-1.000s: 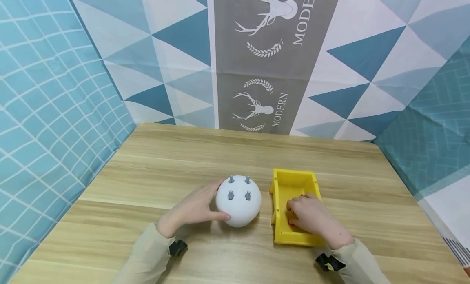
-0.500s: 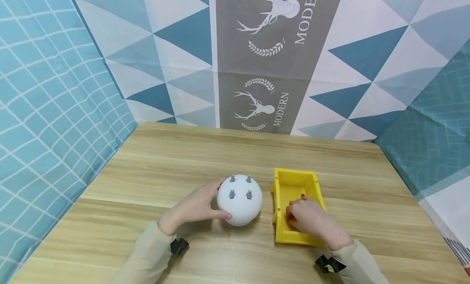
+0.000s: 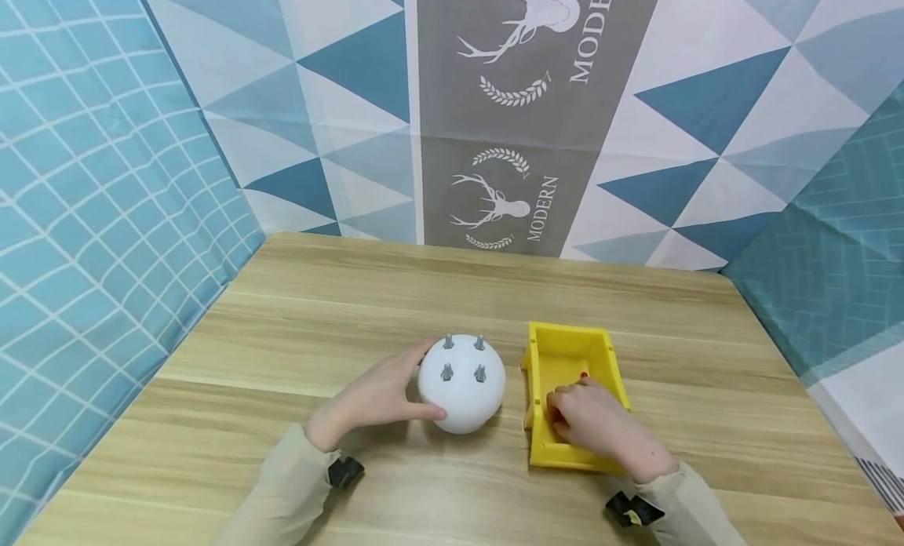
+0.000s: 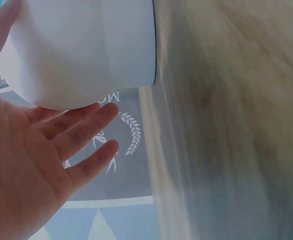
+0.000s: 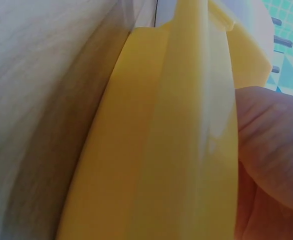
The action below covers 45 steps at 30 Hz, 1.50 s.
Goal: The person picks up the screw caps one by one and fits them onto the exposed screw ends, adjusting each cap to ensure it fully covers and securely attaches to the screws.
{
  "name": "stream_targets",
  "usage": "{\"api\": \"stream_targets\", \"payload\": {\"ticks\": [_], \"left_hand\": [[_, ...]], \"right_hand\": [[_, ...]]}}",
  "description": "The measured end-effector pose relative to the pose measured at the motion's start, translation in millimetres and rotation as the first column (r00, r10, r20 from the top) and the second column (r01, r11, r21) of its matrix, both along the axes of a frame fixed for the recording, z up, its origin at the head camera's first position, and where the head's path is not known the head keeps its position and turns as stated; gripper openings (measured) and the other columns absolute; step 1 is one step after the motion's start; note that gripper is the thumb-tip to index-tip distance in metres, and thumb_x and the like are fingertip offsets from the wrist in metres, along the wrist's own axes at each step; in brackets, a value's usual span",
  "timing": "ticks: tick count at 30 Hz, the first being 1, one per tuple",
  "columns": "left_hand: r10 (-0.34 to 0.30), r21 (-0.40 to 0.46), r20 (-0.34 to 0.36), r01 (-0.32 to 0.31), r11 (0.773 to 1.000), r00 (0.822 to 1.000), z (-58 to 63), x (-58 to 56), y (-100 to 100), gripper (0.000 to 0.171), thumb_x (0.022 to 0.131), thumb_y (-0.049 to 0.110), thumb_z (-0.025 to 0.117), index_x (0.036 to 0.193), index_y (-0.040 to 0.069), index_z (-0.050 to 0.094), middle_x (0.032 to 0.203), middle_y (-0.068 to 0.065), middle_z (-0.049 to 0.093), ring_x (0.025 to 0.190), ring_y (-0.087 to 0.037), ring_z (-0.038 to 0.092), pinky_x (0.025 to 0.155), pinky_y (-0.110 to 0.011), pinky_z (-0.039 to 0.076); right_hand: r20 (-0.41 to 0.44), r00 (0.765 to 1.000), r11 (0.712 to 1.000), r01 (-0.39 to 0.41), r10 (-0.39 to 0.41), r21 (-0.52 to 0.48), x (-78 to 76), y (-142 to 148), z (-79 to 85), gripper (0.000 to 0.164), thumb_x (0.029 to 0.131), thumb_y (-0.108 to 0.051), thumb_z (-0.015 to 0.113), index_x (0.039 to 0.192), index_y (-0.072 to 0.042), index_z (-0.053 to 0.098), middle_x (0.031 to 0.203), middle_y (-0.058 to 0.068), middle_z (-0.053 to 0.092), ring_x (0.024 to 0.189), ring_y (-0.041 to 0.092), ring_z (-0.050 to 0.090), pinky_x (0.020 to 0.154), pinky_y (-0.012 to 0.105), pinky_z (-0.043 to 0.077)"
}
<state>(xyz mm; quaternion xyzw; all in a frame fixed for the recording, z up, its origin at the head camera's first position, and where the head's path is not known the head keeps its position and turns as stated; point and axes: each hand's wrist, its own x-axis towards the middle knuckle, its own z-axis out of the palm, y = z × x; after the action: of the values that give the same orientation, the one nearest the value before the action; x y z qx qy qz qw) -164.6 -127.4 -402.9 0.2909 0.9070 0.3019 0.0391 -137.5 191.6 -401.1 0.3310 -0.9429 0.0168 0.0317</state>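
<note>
A white rounded body [image 3: 462, 405] with several grey metal studs [image 3: 447, 373] sticking up from its top stands on the table. My left hand [image 3: 381, 393] holds it from the left side, thumb at the front and fingers behind. In the left wrist view the body [image 4: 81, 50] has a flat base, and some of the left hand's [image 4: 31, 165] fingers stretch out below it, apart from it. My right hand [image 3: 593, 419] reaches into a yellow bin [image 3: 534, 420], its fingers bent downward. Whatever its fingertips touch is hidden. Beside the knuckles, a small red item [image 3: 584, 375] shows in the bin.
Both things stand on a wood-grain table [image 3: 353, 295], the bin just right of the white body with a narrow gap between. Patterned cloth [image 3: 494, 122] hangs behind the table, and a blue checked cloth [image 3: 106, 216] runs along the left side.
The right hand has shifted slightly within the bin, toward its left wall, and the red item beside it has come into view. The left hand keeps its hold on the white body.
</note>
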Motion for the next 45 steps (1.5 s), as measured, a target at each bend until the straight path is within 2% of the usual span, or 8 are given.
{"api": "stream_targets", "payload": {"ticks": [7,13,18,21,28,36,45], "left_hand": [[0.000,0.004,0.009,0.000,1.000,1.000,0.7,0.2,1,0.105,0.063,0.073,0.061,0.145,0.020,0.022,0.142,0.001,0.038,0.123,-0.016,0.043,0.102,-0.041,0.034],[-0.003,0.002,0.016,0.003,1.000,1.000,0.9,0.0,0,0.105,0.063,0.072,0.061,0.145,0.020,0.021,0.142,0.000,0.038,0.123,-0.016,0.043,0.101,-0.040,0.035],[-0.005,0.009,0.012,0.005,1.000,1.000,1.9,1.2,0,0.106,0.063,0.071,0.062,0.145,0.016,0.022,0.141,-0.003,0.038,0.123,-0.019,0.044,0.101,-0.043,0.035],[-0.005,0.011,0.005,0.005,1.000,1.000,1.7,1.6,0,0.106,0.063,0.070,0.063,0.144,0.014,0.023,0.141,-0.003,0.039,0.123,-0.021,0.044,0.100,-0.044,0.036],[-0.008,0.010,0.019,0.007,1.000,1.000,1.3,1.8,0,0.106,0.063,0.071,0.062,0.145,0.018,0.020,0.142,-0.002,0.038,0.123,-0.019,0.043,0.101,-0.043,0.035],[-0.011,0.001,0.022,0.011,1.000,1.000,0.8,1.0,1,0.105,0.064,0.071,0.061,0.145,0.020,0.019,0.142,-0.001,0.037,0.124,-0.017,0.042,0.102,-0.041,0.034],[0.003,-0.001,0.037,-0.003,1.000,0.999,0.5,2.3,1,0.105,0.064,0.072,0.061,0.146,0.022,0.018,0.144,0.001,0.034,0.126,-0.017,0.039,0.103,-0.042,0.033]], "right_hand": [[-0.017,1.000,1.000,-0.018,0.018,-0.019,-3.2,-2,2.9,0.020,0.076,-0.013,0.067,0.067,-0.017,0.049,0.059,-0.012,0.043,0.055,0.005,0.039,0.066,0.032,0.039],[-0.066,0.997,0.999,-0.040,0.038,-0.019,-4.3,-3,8.7,0.006,0.075,-0.011,0.068,0.074,-0.014,0.063,0.067,-0.007,0.055,0.061,0.008,0.050,0.070,0.036,0.042],[-0.085,0.996,0.999,-0.041,0.040,-0.011,-5.9,-3,15.8,0.010,0.075,-0.010,0.068,0.069,-0.016,0.062,0.064,-0.009,0.050,0.059,0.007,0.047,0.074,0.038,0.043],[-0.100,0.994,0.999,-0.038,0.036,-0.018,-6.7,-4,20.2,0.012,0.075,-0.011,0.068,0.070,-0.016,0.059,0.066,-0.009,0.052,0.062,0.008,0.048,0.075,0.039,0.043],[-0.098,0.995,0.999,-0.015,0.012,-0.029,-7.6,-7,27.1,0.014,0.076,-0.015,0.070,0.073,-0.017,0.056,0.067,-0.010,0.054,0.063,0.007,0.047,0.073,0.037,0.042],[-0.046,0.997,0.996,0.062,-0.065,-0.063,-11.2,-12,33.2,0.016,0.079,-0.017,0.066,0.073,-0.019,0.051,0.061,-0.014,0.043,0.058,0.006,0.038,0.076,0.036,0.040],[-0.098,0.993,0.995,0.050,-0.059,-0.091,-14.2,-13,39.4,0.009,0.076,-0.013,0.061,0.078,-0.015,0.053,0.063,-0.011,0.046,0.060,0.008,0.041,0.078,0.038,0.041]]}}
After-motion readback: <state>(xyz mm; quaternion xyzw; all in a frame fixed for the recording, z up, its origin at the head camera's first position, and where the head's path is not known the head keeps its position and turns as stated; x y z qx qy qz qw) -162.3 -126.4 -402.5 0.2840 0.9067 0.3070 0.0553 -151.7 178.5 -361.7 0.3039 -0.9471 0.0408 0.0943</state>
